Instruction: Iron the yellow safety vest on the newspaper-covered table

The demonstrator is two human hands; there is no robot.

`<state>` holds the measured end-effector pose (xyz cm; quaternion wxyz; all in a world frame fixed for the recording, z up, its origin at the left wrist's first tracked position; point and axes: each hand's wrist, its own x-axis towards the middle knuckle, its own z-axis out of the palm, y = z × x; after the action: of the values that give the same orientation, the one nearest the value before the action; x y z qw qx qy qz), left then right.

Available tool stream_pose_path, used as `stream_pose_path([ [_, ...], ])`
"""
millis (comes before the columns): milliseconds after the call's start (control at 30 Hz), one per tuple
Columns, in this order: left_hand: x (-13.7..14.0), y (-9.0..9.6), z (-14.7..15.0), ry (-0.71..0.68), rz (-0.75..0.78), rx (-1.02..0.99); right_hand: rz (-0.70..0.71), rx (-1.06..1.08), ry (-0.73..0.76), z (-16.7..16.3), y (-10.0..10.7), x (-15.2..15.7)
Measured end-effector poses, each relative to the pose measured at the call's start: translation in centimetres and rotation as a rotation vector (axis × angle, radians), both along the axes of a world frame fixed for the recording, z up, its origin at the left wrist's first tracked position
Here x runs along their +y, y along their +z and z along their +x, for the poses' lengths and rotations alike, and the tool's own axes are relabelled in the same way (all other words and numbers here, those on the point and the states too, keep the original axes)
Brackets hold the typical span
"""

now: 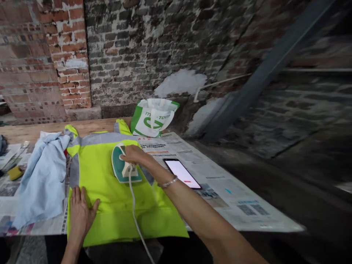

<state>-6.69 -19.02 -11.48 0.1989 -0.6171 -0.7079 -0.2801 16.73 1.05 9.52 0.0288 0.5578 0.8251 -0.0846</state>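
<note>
A neon-yellow safety vest (110, 198) with grey reflective bands lies spread out on the table. My right hand (133, 154) is wrapped round the handle of a green and white clothes iron (118, 167), which rests on the vest's upper middle. From the iron's rear a white cord runs toward me across the fabric and over the table's front edge. My left hand (81, 211) lies flat with fingers stretched out on the vest's lower left side. The iron's soleplate is hidden against the cloth.
Left of the vest lies a crumpled light blue cloth (44, 178), with a yellow sponge (15, 173) beyond it. A phone (183, 174) with a lit screen rests on newspaper (220, 190) to the right. A white and green bag (154, 117) stands behind, before a brick wall.
</note>
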Motion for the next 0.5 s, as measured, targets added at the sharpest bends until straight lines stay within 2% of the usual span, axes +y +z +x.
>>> stream_pose_path([
  [133, 0.0, -0.1, -0.1, -0.003, 0.001, 0.005, -0.012, -0.064, 0.003, 1.2, 0.0, -4.1],
  [233, 0.1, -0.2, -0.3, -0.004, 0.009, -0.006, -0.014, -0.059, 0.006, 1.4, 0.1, -5.5],
  [333, 0.0, -0.3, -0.2, 0.001, 0.009, 0.008, -0.003, -0.047, 0.017, 1.1, 0.0, -4.7],
  [500, -0.2, -0.1, -0.1, 0.004, -0.01, -0.009, 0.01, -0.032, 0.068, -0.6, -0.2, 0.1],
])
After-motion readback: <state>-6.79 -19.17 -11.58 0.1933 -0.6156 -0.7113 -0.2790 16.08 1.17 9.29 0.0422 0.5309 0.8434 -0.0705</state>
